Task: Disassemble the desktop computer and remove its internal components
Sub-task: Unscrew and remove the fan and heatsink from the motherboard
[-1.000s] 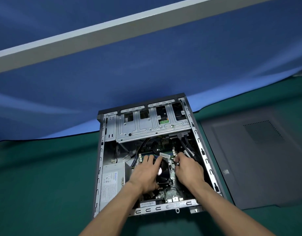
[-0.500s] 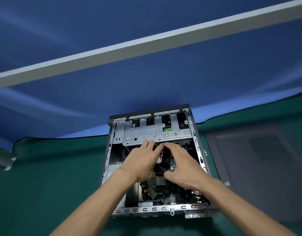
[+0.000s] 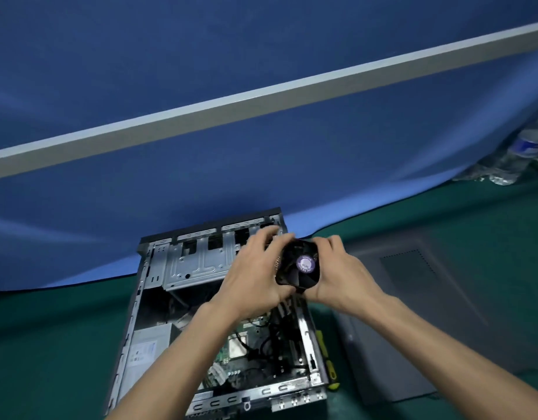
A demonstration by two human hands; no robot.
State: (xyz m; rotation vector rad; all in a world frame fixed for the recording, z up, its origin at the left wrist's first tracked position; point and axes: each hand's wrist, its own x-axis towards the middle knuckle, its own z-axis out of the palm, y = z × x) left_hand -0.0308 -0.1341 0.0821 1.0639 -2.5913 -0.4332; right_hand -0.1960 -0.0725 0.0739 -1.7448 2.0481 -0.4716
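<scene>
**Op:** I have the CPU cooler [image 3: 298,265] up out of the computer case [image 3: 158,298], held above its right wall near the drive cage [image 3: 198,262]. My left hand [image 3: 255,274] curls round its left edge, fingers over the far side; my right hand [image 3: 337,274] wraps the right edge, thumb under the near corner.

**Obs:** How do you expect it to handle?

**Op:** My guess is top-light, bottom-heavy: a plastic fan over a metal fin block, stiff but with thin fins that bend and can nick skin. I would keep my grip on the fan frame's outer edges, off the blades and the purple hub label. Whether a fan lead trails from it I cannot tell.

**Obs:** What differs from half a second ago?

**Op:** Then both hands were down inside the case, closed over the cooler on the motherboard [image 3: 249,353]. Now it is raised and carried right, and the bare processor socket [image 3: 237,347] shows where it sat. The side panel [image 3: 443,298] lies on the green mat [image 3: 49,344] to the right, a yellow-handled screwdriver [image 3: 328,362] beside the case.
</scene>
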